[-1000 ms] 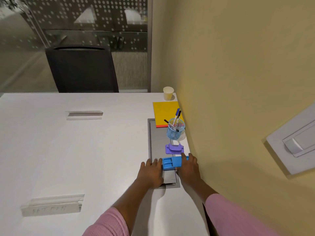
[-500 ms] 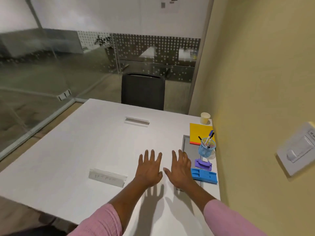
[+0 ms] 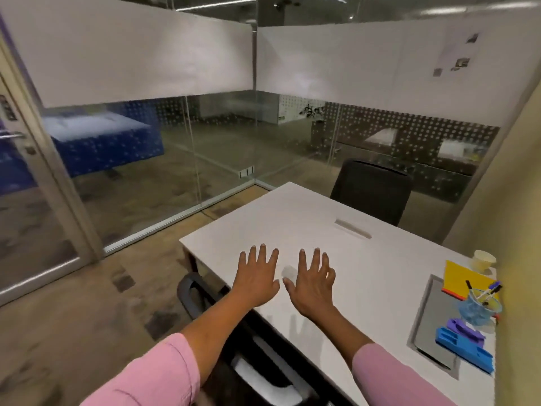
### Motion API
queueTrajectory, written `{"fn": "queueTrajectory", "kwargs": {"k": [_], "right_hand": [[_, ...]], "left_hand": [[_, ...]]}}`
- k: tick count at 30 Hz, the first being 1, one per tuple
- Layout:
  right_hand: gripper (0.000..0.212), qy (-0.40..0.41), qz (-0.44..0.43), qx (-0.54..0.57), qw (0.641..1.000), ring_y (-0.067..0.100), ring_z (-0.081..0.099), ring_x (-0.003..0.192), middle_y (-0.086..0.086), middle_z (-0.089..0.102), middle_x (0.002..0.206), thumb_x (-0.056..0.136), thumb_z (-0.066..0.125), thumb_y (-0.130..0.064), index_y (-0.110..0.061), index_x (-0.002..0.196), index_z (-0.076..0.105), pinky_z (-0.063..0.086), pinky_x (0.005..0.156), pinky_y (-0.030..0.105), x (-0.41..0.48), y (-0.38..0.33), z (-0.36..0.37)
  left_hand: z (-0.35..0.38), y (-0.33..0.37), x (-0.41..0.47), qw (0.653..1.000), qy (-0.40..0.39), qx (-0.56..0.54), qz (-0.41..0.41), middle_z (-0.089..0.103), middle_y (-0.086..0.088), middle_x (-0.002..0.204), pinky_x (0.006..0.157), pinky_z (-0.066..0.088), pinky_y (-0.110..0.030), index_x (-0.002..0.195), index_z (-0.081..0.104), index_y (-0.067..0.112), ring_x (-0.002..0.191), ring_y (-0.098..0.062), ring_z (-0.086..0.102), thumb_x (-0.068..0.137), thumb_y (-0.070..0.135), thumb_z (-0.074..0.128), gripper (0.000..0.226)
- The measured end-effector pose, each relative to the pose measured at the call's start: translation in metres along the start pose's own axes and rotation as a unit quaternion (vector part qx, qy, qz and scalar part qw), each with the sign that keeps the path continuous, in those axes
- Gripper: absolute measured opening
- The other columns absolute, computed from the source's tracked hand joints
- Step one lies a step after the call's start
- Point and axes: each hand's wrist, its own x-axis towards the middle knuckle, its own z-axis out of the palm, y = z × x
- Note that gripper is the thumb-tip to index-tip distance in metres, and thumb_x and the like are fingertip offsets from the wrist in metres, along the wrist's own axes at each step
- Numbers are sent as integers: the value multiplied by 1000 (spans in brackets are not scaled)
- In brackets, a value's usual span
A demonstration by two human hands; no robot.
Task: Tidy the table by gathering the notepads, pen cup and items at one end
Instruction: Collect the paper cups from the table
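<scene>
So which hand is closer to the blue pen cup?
The right hand. It is spread over the white table, with the blue pen cup farther off on its right side by the wall. The left hand is farther still, beyond the right one.

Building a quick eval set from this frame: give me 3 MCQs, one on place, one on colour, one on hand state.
1. Where does the pen cup stand?
A. at the table's middle
B. by the yellow wall, between the yellow pad and the purple item
C. on the chair

2. What colour is the tray nearest the camera?
A. blue
B. red
C. green

3. What state are the hands in?
A. both gripping the cup
B. one holding a pen
C. both open and empty over the table

Answers: 1 B, the cup stands in the row along the wall, pad beyond it and purple item before it. 2 A, it is bright blue. 3 C, the left hand and right hand have spread fingers and hold nothing.
</scene>
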Motion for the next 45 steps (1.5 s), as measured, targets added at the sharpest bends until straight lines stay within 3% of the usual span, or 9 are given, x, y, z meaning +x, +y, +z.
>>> {"fn": "queueTrajectory", "kwargs": {"k": [1, 3, 9, 14, 20, 29, 37, 45], "right_hand": [[82, 0, -36, 1, 999, 41, -5, 146, 21, -2, 160, 91, 30, -64, -19, 153, 1, 12, 113, 56, -9, -43, 2], [82, -2, -35, 19, 999, 41, -4, 146, 22, -1, 160, 91, 31, -64, -19, 153, 2, 12, 113, 57, -7, -58, 0], [82, -17, -153, 26, 988, 44, 5, 145, 24, 8, 158, 87, 35, -64, -18, 152, 10, 20, 110, 59, -20, -194, -2], [84, -27, -253, 38, 966, 45, 9, 144, 26, 13, 157, 86, 34, -65, -17, 150, 13, 22, 110, 59, -28, -313, 12], [87, -54, -299, 71, 950, 43, -2, 146, 25, -1, 159, 87, 35, -65, -16, 152, 4, 12, 114, 58, -17, -410, 43], [89, -75, -322, 87, 940, 44, -8, 147, 26, -10, 159, 91, 35, -62, -12, 153, -4, 7, 117, 56, 83, -534, 94], [88, -88, -325, 64, 939, 43, 1, 147, 26, 1, 159, 91, 33, -63, -8, 153, 2, 11, 116, 56, 175, -620, 131], [85, -86, -294, 47, 951, 40, 18, 141, 22, 24, 152, 87, 30, -66, -9, 149, 17, 22, 110, 55, 271, -688, 178]], "left_hand": [[-9, -35, -31, 999, -4, 3, -39, 12, -17, 159, 115, 11, -59, 151, 6, 21, 145, -40, 11, 88, 52, 43, 79], [-8, -47, -33, 999, 2, 0, -47, 15, -18, 158, 114, 13, -59, 150, 9, 20, 144, -40, 13, 86, 50, 44, 79], [-34, -159, -116, 986, -3, 8, -169, 24, -20, 154, 112, 17, -60, 149, 17, 15, 141, -41, 21, 81, 50, 47, 81], [-38, -258, -185, 962, -20, 21, -271, 21, -20, 156, 114, 16, -59, 150, 16, 15, 142, -40, 19, 82, 51, 46, 82], [-30, -349, -217, 939, -30, 17, -343, 11, -16, 160, 116, 11, -57, 151, 7, 15, 146, -37, 10, 85, 51, 44, 84], [-15, -488, -162, 935, -36, 30, -350, 13, -13, 160, 118, 11, -54, 151, 9, 12, 146, -33, 11, 89, 43, 42, 77], [5, -612, -105, 934, -40, 26, -353, 20, -15, 157, 115, 17, -55, 150, 11, 12, 144, -34, 19, 86, 52, 42, 82], [41, -730, -30, 936, -22, -13, -352, 20, -15, 158, 115, 16, -55, 150, 14, 17, 144, -34, 20, 90, 64, 24, 77]]}}
